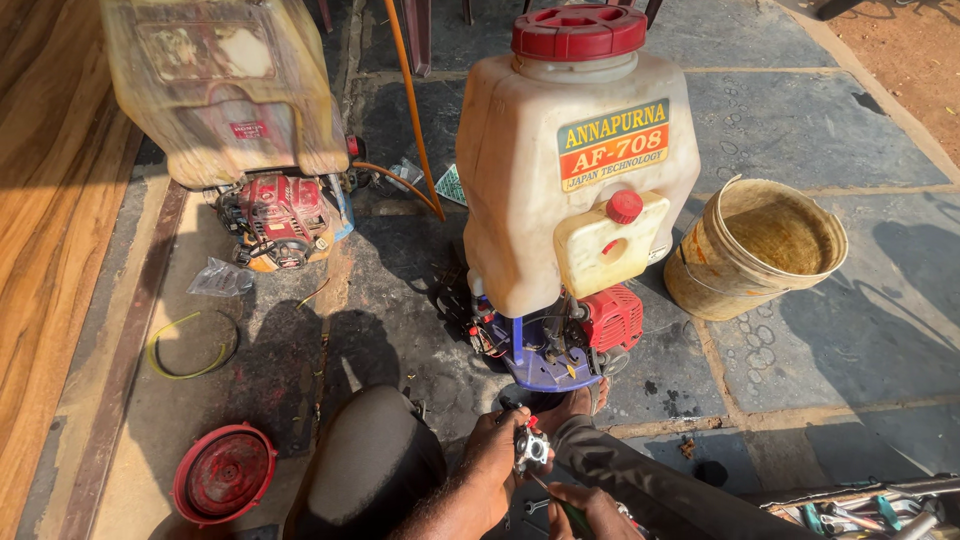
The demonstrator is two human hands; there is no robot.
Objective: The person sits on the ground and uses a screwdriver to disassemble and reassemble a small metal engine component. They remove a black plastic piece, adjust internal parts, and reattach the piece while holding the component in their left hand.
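Holding a small metal carburettor [531, 447] in closed left hand [497, 470] fingers above the stone floor [800, 380]; right hand [590, 512] grips a screwdriver [562, 505]. Keep the tip seated squarely.

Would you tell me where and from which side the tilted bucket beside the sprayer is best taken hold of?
I would take the bucket by its upper rim, from above and the near side. It leans with its open mouth facing up toward the camera, so the rim is exposed. The white sprayer tank crowds its left side. A thin wire handle seems to lie along the rim; its soundness is unclear.
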